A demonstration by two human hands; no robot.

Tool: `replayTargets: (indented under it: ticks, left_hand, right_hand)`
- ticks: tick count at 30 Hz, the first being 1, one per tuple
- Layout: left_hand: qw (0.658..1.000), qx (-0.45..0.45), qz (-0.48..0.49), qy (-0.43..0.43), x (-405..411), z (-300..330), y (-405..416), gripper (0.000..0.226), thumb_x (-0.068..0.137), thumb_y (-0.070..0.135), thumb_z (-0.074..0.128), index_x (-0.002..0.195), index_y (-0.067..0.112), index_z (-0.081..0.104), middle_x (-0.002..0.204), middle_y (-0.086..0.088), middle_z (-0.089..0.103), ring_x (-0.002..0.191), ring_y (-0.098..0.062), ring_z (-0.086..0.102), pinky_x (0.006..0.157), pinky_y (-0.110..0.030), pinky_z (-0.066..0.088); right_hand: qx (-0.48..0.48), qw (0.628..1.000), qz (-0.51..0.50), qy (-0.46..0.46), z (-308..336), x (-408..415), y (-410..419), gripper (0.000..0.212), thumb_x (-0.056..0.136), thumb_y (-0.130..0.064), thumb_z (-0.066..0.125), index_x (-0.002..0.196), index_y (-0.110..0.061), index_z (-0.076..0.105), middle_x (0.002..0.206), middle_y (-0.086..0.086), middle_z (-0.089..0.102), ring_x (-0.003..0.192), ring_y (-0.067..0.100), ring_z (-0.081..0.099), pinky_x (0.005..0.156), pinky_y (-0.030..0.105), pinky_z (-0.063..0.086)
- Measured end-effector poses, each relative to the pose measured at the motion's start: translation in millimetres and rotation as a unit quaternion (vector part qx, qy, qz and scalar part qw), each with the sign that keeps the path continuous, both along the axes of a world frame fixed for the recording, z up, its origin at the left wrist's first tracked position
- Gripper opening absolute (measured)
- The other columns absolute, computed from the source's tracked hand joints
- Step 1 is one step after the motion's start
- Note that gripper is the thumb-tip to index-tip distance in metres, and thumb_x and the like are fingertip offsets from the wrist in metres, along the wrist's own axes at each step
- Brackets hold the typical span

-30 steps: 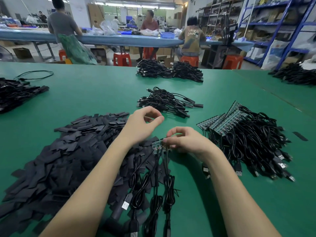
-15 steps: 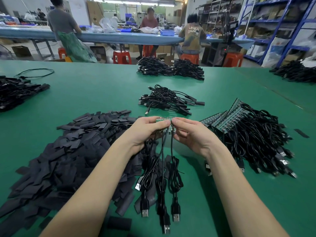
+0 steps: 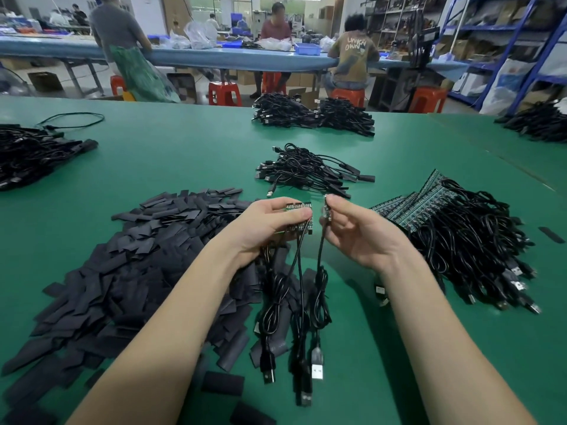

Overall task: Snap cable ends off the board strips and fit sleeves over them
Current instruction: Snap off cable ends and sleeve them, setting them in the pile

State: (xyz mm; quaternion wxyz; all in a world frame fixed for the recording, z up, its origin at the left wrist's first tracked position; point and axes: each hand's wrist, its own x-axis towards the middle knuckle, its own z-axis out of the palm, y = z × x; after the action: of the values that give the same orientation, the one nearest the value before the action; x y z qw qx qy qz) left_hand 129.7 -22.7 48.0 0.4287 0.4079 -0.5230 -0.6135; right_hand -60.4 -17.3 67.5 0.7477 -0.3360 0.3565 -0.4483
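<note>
Above a green table (image 3: 184, 154), the left hand (image 3: 270, 223) grips a board strip (image 3: 299, 207); the right hand (image 3: 359, 231) pinches one separated cable end (image 3: 326, 210).

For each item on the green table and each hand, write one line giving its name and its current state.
Left hand: grips the board strip.
Board strip: held up, cables hanging from it.
Right hand: pinches a snapped-off cable end.
Cable end: apart from the strip, unsleeved.
Sleeves: loose heap, lying flat.
Board strips with cables: piled, not yet snapped.
Sleeved cables: stacked beyond the hands.
</note>
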Motion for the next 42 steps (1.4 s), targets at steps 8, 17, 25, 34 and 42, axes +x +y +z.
replayTargets:
  ticks: [8, 17, 25, 34, 42]
  left_hand:
    - [0.930, -0.228, 0.138, -0.254, -9, -7, -1, 0.013, 0.095, 0.030, 0.066, 0.106, 0.023, 0.068, 0.110, 0.005, 0.069, 0.104, -0.013, 0.065, 0.096, -0.034, 0.053]
    - [0.996, -0.024, 0.055, 0.066, -13, 1, 4, 0.011, 0.093, 0.005, 0.068, 0.099, 0.012, 0.062, 0.079, 0.000, 0.073, 0.068, -0.010, 0.070, 0.063, -0.017, 0.053]
    - [0.987, 0.041, 0.085, 0.131, 10, 5, -3, 0.012, 0.091, 0.001, 0.066, 0.095, 0.011, 0.063, 0.073, 0.002, 0.070, 0.065, -0.014, 0.069, 0.062, -0.023, 0.057]
    - [0.992, 0.039, 0.063, 0.101, 12, 2, -6, 0.012, 0.092, 0.003, 0.066, 0.092, 0.014, 0.064, 0.076, 0.002, 0.066, 0.065, -0.014, 0.067, 0.067, -0.025, 0.058]
    - [0.992, 0.043, 0.062, 0.106, 14, 1, -6, 0.011, 0.092, 0.002, 0.065, 0.093, 0.014, 0.063, 0.075, 0.001, 0.065, 0.064, -0.014, 0.065, 0.064, -0.026, 0.058]
  right_hand:
    - [-0.089, 0.980, -0.048, 0.171, 14, -7, -3, 0.019, 0.080, -0.020, 0.082, 0.098, -0.018, 0.073, 0.083, -0.007, 0.071, 0.064, 0.011, 0.060, 0.056, 0.019, 0.051]
    - [-0.096, 0.981, -0.103, 0.132, 0, 15, -7, 0.011, 0.090, -0.021, 0.074, 0.100, -0.017, 0.074, 0.087, 0.002, 0.068, 0.061, 0.013, 0.065, 0.061, 0.021, 0.055]
    - [-0.407, 0.661, 0.029, 0.630, -41, 26, -12, 0.026, 0.098, -0.027, 0.062, 0.123, -0.029, 0.071, 0.127, -0.007, 0.067, 0.108, 0.020, 0.056, 0.100, 0.029, 0.041]
    - [-0.400, 0.602, 0.056, 0.688, -43, 35, -14, 0.035, 0.100, -0.042, 0.055, 0.135, -0.039, 0.060, 0.131, -0.001, 0.057, 0.123, 0.025, 0.043, 0.104, 0.043, 0.040]
    - [-0.407, 0.675, 0.010, 0.616, -47, 43, -9, 0.008, 0.090, -0.040, 0.072, 0.096, -0.036, 0.074, 0.107, -0.006, 0.063, 0.102, 0.018, 0.049, 0.086, 0.034, 0.043]
